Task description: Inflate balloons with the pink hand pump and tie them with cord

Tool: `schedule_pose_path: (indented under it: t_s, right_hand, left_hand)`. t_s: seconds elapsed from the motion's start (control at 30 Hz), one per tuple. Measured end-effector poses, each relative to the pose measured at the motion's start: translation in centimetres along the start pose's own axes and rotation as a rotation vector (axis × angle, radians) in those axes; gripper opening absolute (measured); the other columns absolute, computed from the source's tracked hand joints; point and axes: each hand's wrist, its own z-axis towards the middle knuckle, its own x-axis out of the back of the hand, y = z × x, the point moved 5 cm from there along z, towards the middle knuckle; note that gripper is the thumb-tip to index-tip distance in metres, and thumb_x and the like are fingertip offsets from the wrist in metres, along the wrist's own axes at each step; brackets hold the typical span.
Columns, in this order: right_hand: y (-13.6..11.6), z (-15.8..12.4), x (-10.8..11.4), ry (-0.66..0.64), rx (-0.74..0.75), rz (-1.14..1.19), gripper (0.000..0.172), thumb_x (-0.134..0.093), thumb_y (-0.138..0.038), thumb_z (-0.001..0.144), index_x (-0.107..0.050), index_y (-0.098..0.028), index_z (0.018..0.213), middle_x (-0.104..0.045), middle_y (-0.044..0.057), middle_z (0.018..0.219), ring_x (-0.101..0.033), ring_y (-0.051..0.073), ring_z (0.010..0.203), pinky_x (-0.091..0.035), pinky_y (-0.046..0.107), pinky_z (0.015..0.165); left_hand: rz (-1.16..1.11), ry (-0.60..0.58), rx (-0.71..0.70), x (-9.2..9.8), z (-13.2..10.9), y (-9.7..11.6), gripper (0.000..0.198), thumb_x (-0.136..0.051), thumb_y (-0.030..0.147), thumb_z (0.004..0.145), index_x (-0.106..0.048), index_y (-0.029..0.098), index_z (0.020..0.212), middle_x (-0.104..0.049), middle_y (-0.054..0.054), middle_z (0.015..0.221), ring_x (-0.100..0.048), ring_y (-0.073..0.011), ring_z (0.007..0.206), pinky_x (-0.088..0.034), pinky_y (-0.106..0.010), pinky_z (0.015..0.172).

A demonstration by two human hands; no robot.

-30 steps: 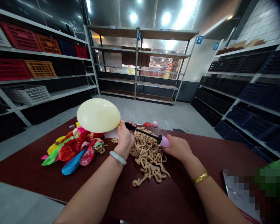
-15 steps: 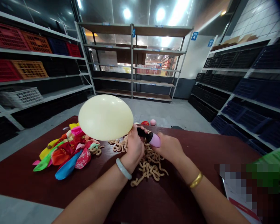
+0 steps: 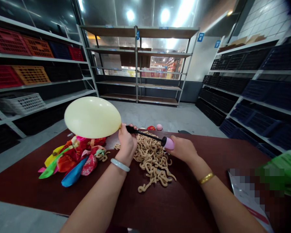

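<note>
A large pale yellow inflated balloon floats out to the left of my left hand. That hand is closed around the balloon's neck and the black end of a hand pump; where the two join is hidden by the fingers. My right hand grips the pump's light purple end, and a long black rod shows between the two hands. Beneath the pump lies a heap of tan, curly, worm-like pieces. Left of my left wrist, a pile of colourful limp cloth-like or balloon-like pieces rests on the table.
The dark red-brown table spans the front. A flat pale sheet or packet and a green bag, partly blurred out, sit at right. Pink and red balls show past the far edge. Shelves with crates stand around.
My hands have moved apart, drawing the pump out so its black rod shows. The balloon and my left hand have shifted left; my right hand moved slightly right.
</note>
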Motion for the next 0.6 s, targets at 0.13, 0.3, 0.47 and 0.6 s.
schedule_pose_path:
  t_s: [0.13, 0.3, 0.47, 0.6]
  right_hand:
    - [-0.7, -0.3, 0.5, 0.008, -0.007, -0.007, 0.037, -0.057, -0.054, 0.081, -0.055, -0.021, 0.098, -0.070, 0.008, 0.091, -0.067, 0.026, 0.083, -0.041, 0.031, 0.066]
    - [-2.5, -0.8, 1.2, 0.036, -0.006, 0.032, 0.034, -0.056, -0.049, 0.082, -0.055, -0.021, 0.100, -0.070, 0.009, 0.091, -0.067, 0.025, 0.081, -0.041, 0.031, 0.064]
    - [-3.6, -1.1, 1.5, 0.059, 0.000, 0.089, 0.036, -0.055, -0.053, 0.082, -0.055, -0.020, 0.097, -0.070, 0.009, 0.088, -0.066, 0.025, 0.077, -0.040, 0.031, 0.063]
    - [-3.8, -0.9, 1.3, 0.055, -0.001, 0.120, 0.040, -0.052, -0.058, 0.083, -0.056, -0.022, 0.102, -0.070, 0.008, 0.090, -0.067, 0.025, 0.077, -0.041, 0.031, 0.062]
  left_hand:
    - [0.007, -0.026, 0.082, -0.5, -2.5, -2.6, 0.026, -0.066, 0.034, 0.079, -0.044, 0.021, 0.081, -0.057, 0.002, 0.066, -0.058, -0.0123, 0.059, -0.049, -0.029, 0.066]
    - [0.017, -0.145, 0.189, -2.0, -6.7, -4.8, 0.019, -0.063, 0.033, 0.084, -0.049, 0.019, 0.083, -0.060, 0.000, 0.072, -0.060, -0.0132, 0.064, -0.050, -0.031, 0.073]
    - [0.055, -0.185, 0.138, -3.0, -8.4, -4.1, 0.018, -0.060, 0.033, 0.086, -0.052, 0.018, 0.081, -0.058, 0.000, 0.071, -0.057, -0.0124, 0.063, -0.049, -0.029, 0.070]
    - [0.082, -0.195, 0.089, -3.3, -7.2, -2.8, 0.021, -0.060, 0.034, 0.087, -0.050, 0.018, 0.078, -0.056, 0.000, 0.068, -0.056, -0.0120, 0.060, -0.049, -0.028, 0.067]
